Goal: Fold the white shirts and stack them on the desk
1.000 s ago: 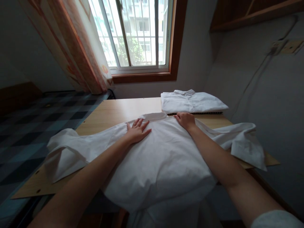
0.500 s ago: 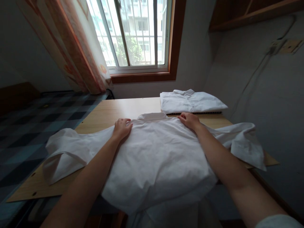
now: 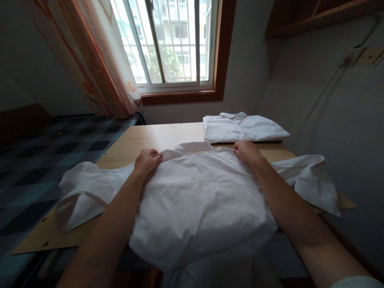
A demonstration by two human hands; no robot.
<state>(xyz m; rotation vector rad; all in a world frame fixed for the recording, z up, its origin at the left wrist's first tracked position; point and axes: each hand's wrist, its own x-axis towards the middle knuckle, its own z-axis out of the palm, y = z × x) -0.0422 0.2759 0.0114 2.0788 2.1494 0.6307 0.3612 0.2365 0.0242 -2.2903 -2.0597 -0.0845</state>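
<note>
A white shirt (image 3: 199, 196) lies spread on a light wooden board (image 3: 144, 138), its collar pointing away from me and its sleeves out to both sides. The lower hem hangs over the board's near edge. My left hand (image 3: 147, 161) is closed on the left shoulder of the shirt, fingers pinching the cloth. At the opposite shoulder, my right hand (image 3: 246, 152) is closed on the fabric too. Each forearm crosses above a sleeve.
Behind my right hand a folded white shirt (image 3: 244, 128) rests at the board's far right. A checked bedspread (image 3: 27, 168) spreads along the left. Ahead are a barred window (image 3: 174, 44) and an orange-patterned curtain (image 3: 99, 60); a wall socket (image 3: 369, 56) with a cord is at right.
My hands have moved apart along the shoulders, the left one leftward and the right one rightward. The shoulder line looks more stretched between them.
</note>
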